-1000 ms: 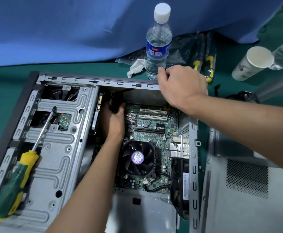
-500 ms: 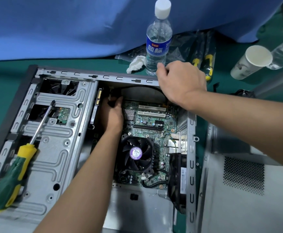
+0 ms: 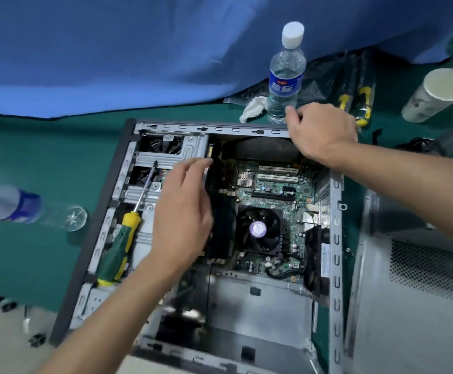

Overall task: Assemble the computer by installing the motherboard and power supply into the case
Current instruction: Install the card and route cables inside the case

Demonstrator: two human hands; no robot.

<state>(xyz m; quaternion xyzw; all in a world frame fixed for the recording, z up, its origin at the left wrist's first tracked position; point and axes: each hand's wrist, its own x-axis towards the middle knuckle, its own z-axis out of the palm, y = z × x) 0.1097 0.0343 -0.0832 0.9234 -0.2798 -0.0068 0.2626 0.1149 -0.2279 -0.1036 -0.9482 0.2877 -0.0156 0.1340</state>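
Note:
The open computer case (image 3: 214, 128) lies on its side on the green mat. The green motherboard (image 3: 276, 190) sits inside it, with a black CPU fan (image 3: 257, 230) in the middle. My left hand (image 3: 185, 211) hovers over the case between the drive cage and the board, fingers relaxed and holding nothing. At the far right corner of the case, my right hand (image 3: 325, 133) has its fingers curled over the rim. A grey metal box with a perforated vent (image 3: 419, 287) stands right of the case.
A green and yellow screwdriver (image 3: 117, 252) lies on the drive cage (image 3: 150, 157). An upright water bottle (image 3: 284, 76), a tissue (image 3: 252, 107), bagged black and yellow tools (image 3: 354, 101) and a paper cup (image 3: 435, 93) stand behind the case. Another bottle (image 3: 17, 206) lies at left.
My left hand has come up out of the case's far inner corner and moved left, now open above the drive cage edge. The right hand stays on the rim.

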